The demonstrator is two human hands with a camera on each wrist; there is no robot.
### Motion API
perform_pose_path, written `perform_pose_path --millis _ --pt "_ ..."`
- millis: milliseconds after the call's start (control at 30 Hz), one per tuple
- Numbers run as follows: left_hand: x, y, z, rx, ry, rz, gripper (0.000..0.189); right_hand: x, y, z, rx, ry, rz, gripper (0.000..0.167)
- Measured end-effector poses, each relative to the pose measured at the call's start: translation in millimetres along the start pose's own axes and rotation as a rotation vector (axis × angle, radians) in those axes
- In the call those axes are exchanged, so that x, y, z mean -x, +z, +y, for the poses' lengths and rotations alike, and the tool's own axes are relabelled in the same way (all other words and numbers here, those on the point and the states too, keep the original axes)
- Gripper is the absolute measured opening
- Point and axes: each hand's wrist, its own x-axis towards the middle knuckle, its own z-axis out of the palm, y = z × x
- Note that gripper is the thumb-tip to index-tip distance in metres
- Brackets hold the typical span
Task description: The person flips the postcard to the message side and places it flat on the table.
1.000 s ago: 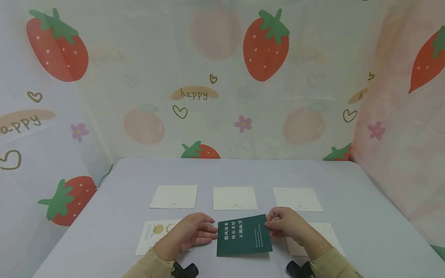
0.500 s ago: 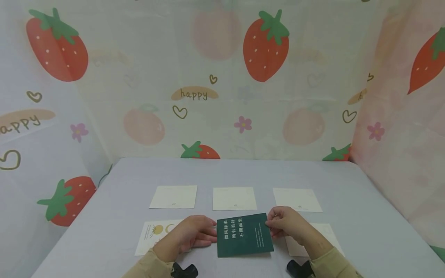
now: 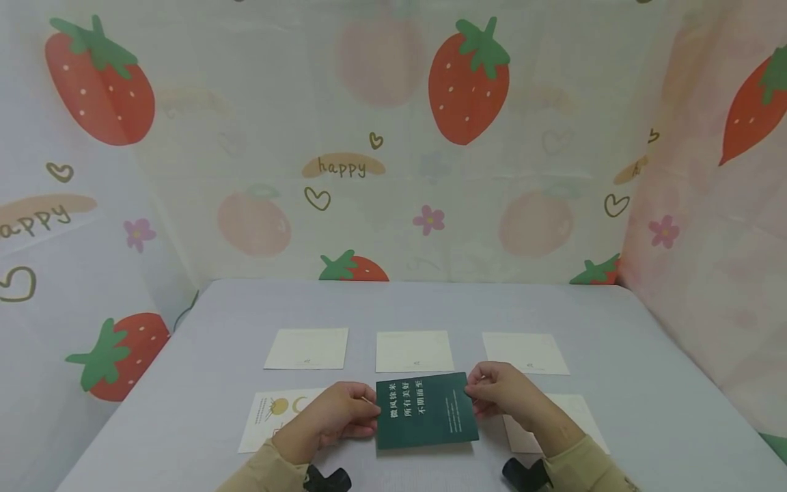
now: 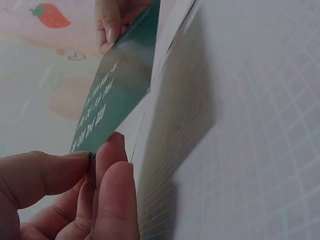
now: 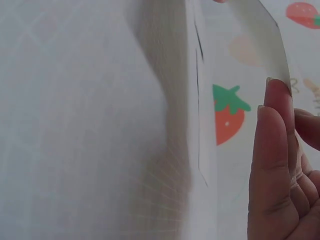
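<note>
A dark green card (image 3: 427, 413) with white writing is held up between both hands, its printed face toward the head camera. My left hand (image 3: 341, 413) pinches its left edge between thumb and fingers; the left wrist view shows the thumb on the green face (image 4: 120, 75) and fingertips behind. My right hand (image 3: 507, 396) pinches the upper right edge, thumb in front. In the right wrist view the card's pale back (image 5: 265, 40) shows above the fingers. The card is tilted and casts a shadow on the table below it.
Three pale cards lie in a back row: left (image 3: 306, 348), middle (image 3: 415, 351) and right (image 3: 526, 353). A card with a sun and moon print (image 3: 261, 420) lies partly under my left hand, another pale card (image 3: 581, 420) by my right wrist. A white cloth covers the table (image 3: 154, 424).
The left thumb and fingers have closed on the card's left edge, where they were only beside it earlier. The green card has shifted slightly left and up, and the right hand moved with it.
</note>
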Motion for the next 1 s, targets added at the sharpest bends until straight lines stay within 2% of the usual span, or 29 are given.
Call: perform_pose_path --millis 167,467,633,800,1000 --pt "0.6 -0.6 0.0 -0.007 0.015 0.006 0.006 0.3 -0.8 0.6 -0.005 -0.002 -0.025 0.015" --pt "-0.2 -3.7 2.3 0.006 0.026 0.019 0.006 3.2 -2.2 0.5 -0.025 -0.03 -0.093 0.02" --pt "-2.7 -5.2 3.0 -0.03 0.037 0.033 0.005 3.2 -0.5 0.0 -0.012 -0.034 -0.089 0.021" --pt "-4.6 -5.8 4.1 -0.086 0.063 0.056 0.005 2.5 1.6 0.2 0.004 -0.034 -0.07 0.006" --pt "-4.0 -7.6 6.0 -0.127 0.088 0.072 0.01 1.9 3.3 -0.7 0.009 -0.035 -0.041 0.005"
